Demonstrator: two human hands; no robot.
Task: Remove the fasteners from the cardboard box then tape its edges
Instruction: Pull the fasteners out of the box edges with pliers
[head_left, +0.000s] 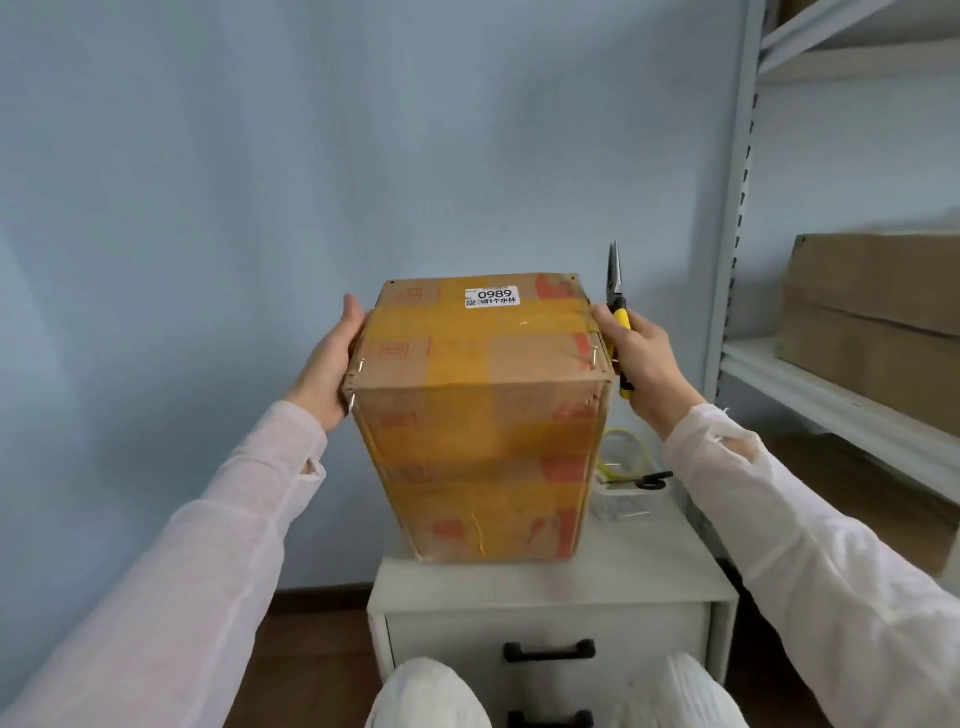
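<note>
A cardboard box (478, 421) wrapped in yellow tape stands upright on a small white cabinet (550, 587), with a white label on its top. Metal staples stick out near its top corners, one on the left (360, 365) and one on the right (592, 357). My left hand (332, 358) presses flat against the box's left side near the top. My right hand (639, 358) grips yellow-handled long-nose pliers (616, 306), jaws pointing up, and its fingers touch the box's right top edge.
Behind the box on the cabinet lie a clear tape roll (621, 457), black-handled scissors (649, 480) and a small white tray (623, 506). A metal shelf (831, 395) with large cartons (872, 312) stands at right. My knees are below the cabinet's drawer.
</note>
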